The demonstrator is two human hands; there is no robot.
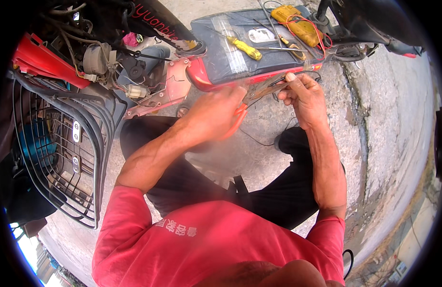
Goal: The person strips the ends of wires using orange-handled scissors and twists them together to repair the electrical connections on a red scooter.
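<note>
L hand (pixel 218 112) & R hand (pixel 304 100) are apart, both up just off the footboard's (pixel 197 71) near edge, over the gap btwn the knees. L arm: elbow bent & out to the side, forearm slanting up & inward, wrist fairly straight, back of hand showing; fingers curled tight round the red handles of the pliers (pixel 264 93), which tilt up toward the other hand, brownish jaws reaching to the R fingertips. R arm: forearm nearly upright, wrist bent inward, thumb & forefinger pinching a thin dark wire (pixel 317 75), other fingers folded under. Wire sits right by the plier tips, nr the footboard's near edge twd its R corner; can't tell if jaws bite it.

On the footboard: multimeter (pixel 297 26), yellow, w/ red leads (pixel 321 40), nr far R corner, leads trailing to R edge. Screwdriver w/ yellow handle (pixel 246 49) lies L of centre, handle end angled twd the near edge, partly over a clear tape strip (pixel 233 55). Dark-and-yellow tool handle (pixel 297 51) close to near R corner.

Beyond the footboard's L edge: bared wiring & parts, incl. a white connector (pixel 136 91), & red panel (pixel 46 62); black wire basket (pixel 76 131) further L. Thin cable (pixel 254 139) on the ground below the hands.
</note>
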